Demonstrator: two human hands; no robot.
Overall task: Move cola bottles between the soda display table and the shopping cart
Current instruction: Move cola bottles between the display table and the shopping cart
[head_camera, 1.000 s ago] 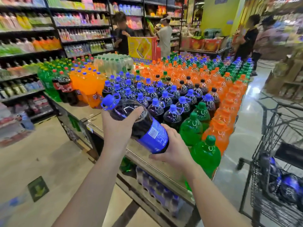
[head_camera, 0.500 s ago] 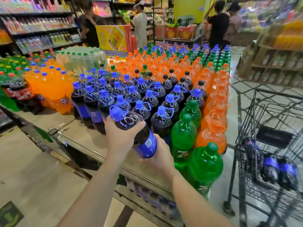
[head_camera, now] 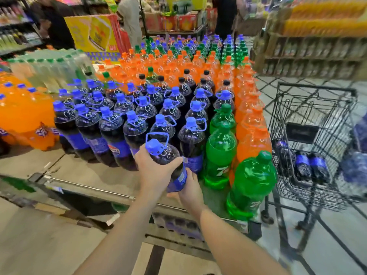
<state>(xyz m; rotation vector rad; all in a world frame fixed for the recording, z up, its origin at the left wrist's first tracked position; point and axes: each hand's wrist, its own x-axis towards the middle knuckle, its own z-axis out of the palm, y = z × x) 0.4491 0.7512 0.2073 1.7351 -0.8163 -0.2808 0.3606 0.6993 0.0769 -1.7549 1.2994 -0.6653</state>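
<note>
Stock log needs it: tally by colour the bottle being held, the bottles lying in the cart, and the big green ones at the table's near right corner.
Dark cola: 4, the held cola bottle plus 3 cola bottles in the cart
Green: 3 green bottles
Total: 7
Blurred blue shapes at the cart's right edge not counted.

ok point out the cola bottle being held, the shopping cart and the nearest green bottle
held cola bottle [head_camera: 166, 153], head view, on its dark shoulder below the blue cap
shopping cart [head_camera: 315, 88], head view, on the top rim of the wire basket
nearest green bottle [head_camera: 253, 181], head view, on the middle of its body
</note>
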